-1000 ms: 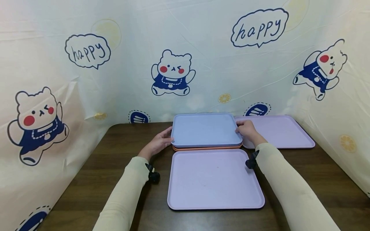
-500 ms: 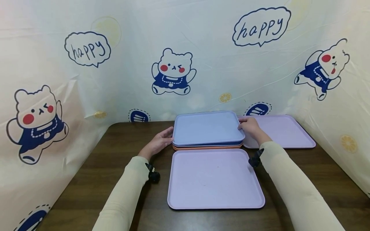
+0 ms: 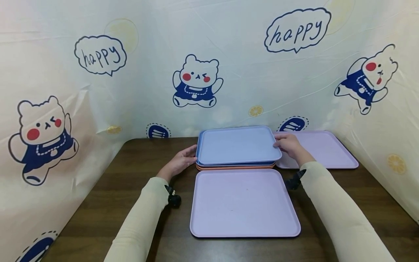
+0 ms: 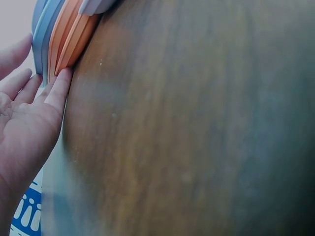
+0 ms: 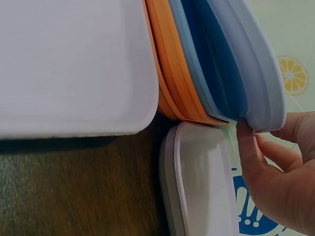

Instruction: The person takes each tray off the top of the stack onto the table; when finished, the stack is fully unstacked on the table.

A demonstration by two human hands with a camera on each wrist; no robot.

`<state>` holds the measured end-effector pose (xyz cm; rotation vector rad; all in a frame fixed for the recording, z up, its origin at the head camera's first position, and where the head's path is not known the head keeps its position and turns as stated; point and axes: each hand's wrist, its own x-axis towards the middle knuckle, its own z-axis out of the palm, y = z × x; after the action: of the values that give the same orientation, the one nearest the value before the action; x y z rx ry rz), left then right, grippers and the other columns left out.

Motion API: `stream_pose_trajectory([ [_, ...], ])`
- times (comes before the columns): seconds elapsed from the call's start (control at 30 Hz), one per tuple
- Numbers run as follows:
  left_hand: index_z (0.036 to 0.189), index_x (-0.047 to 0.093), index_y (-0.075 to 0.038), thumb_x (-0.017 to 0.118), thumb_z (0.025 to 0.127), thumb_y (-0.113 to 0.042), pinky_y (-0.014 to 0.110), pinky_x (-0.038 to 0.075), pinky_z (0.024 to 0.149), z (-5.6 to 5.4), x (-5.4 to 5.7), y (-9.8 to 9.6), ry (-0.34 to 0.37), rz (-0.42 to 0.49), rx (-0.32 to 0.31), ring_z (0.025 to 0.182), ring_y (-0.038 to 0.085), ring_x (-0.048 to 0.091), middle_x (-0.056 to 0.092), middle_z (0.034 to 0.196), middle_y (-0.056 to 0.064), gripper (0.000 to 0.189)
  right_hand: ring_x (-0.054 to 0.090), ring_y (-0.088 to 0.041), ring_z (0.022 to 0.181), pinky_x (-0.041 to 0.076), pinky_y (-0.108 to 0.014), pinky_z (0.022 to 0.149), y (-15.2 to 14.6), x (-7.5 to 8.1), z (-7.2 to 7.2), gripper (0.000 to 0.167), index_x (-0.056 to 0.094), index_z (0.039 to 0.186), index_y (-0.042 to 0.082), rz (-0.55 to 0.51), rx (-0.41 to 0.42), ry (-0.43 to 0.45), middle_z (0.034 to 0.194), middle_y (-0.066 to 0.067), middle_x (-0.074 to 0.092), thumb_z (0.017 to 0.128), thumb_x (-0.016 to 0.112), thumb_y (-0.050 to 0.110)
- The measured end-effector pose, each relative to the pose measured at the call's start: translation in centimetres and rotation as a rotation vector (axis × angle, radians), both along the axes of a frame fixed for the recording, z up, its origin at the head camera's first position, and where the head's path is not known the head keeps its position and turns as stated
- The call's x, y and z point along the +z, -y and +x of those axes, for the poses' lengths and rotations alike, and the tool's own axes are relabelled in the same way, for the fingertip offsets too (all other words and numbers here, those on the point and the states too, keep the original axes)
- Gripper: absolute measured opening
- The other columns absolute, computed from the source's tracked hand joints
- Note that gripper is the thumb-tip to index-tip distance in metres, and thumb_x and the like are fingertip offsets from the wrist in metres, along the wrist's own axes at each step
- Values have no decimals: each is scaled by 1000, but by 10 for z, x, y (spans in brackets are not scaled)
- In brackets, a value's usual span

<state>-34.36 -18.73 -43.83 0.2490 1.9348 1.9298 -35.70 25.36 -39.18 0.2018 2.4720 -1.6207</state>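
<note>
A light blue tray [image 3: 239,145] lies tilted on top of a stack, its right end raised. My right hand [image 3: 290,145] pinches its right edge; the right wrist view shows the thumb and fingers [image 5: 251,147] on that rim, with a gap above the blue tray [image 5: 184,44] below. Orange trays [image 3: 235,167] form the lower part of the stack. On the stack's left side, my left hand [image 3: 179,162] rests its extended fingers [image 4: 60,88] against the tray edges, the thumb near the upper rim.
In front of the stack lies a lilac tray [image 3: 245,203] on the dark wooden table [image 3: 131,218]. Another lilac tray [image 3: 317,149] lies at the back right, beside the stack. A printed curtain [image 3: 140,72] hangs right behind the table.
The top light blue tray has come up at its right end and slid to the right, showing the blue tray beneath. My right hand moved right with it; my left hand stayed in place.
</note>
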Motion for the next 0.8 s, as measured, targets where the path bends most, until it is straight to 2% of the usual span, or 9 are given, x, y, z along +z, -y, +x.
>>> stream_pose_trajectory([
  [0.17,150,25,-17,54,92,-1,41,26,115,-1,1,0,-20,-32,-4,143,25,26,23,157,5,67,45,-33,125,41,-44,106,-3,3,1,52,41,140,0,-18,4,43,145,-22,39,91,55,8],
  [0.37,150,25,-19,56,91,-3,42,27,114,-2,2,0,-20,-75,1,143,24,25,22,157,4,68,51,-27,113,48,-39,97,-8,6,4,53,39,142,1,1,-7,49,142,-23,41,91,54,8],
  [0.57,150,26,-20,56,91,-4,42,27,114,-1,2,0,-8,-96,6,143,24,25,22,157,3,68,54,-15,102,50,-27,85,-19,4,10,56,34,145,5,-88,-59,75,146,-21,38,93,53,6],
  [0.67,150,25,-19,56,91,-4,43,27,114,-1,1,0,-11,-92,1,143,25,25,22,157,4,68,51,-18,109,48,-30,90,-25,3,14,56,31,146,6,-99,-79,76,147,-21,36,94,51,6],
  [0.8,150,24,-16,55,92,-3,42,26,115,-1,2,0,-8,-87,2,143,26,25,21,157,6,67,44,-27,121,43,-40,102,-32,3,19,55,29,147,6,-81,-102,72,148,-21,34,95,48,7],
])
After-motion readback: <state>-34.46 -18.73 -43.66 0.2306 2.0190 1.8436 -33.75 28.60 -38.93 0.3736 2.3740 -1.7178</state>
